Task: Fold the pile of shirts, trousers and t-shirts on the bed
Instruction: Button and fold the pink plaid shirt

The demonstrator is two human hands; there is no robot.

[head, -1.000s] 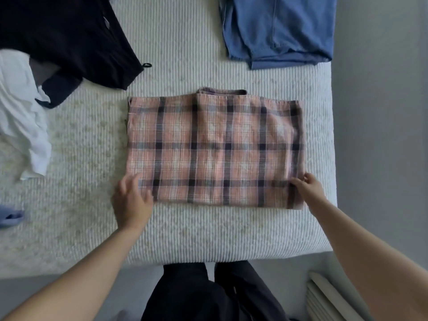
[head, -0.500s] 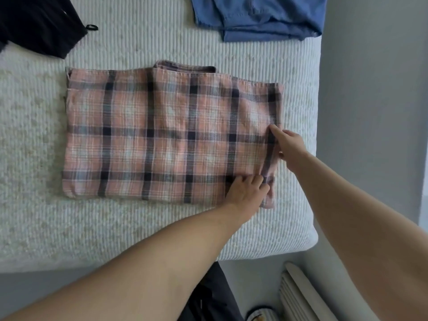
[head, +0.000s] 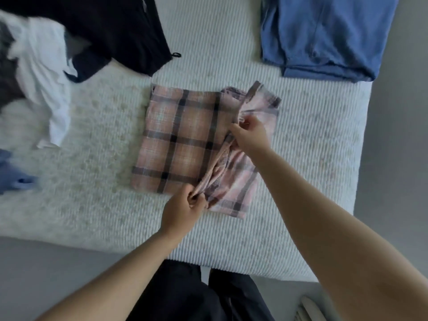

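Observation:
A pink plaid shirt [head: 178, 140] lies folded in the middle of the white bed [head: 312, 144]. Its right side is lifted and turned over toward the left, showing the paler inside. My left hand [head: 183, 209] pinches the near corner of that lifted edge. My right hand [head: 251, 133] grips the same edge farther up. A folded blue garment [head: 324, 35] lies at the far right. At the far left sits an unfolded pile: a black garment [head: 111, 26], a white t-shirt [head: 44, 72] and a blue piece [head: 14, 177].
The bed's near edge runs across the lower frame, with my dark trousers [head: 196, 295] below it. Grey floor [head: 398, 181] lies to the right of the bed. A white slatted object [head: 308, 309] shows at the bottom right.
Both hands went from resting at the shirt's right edge to gripping it, and they have carried that side up and over toward the left. The camera view swung back left.

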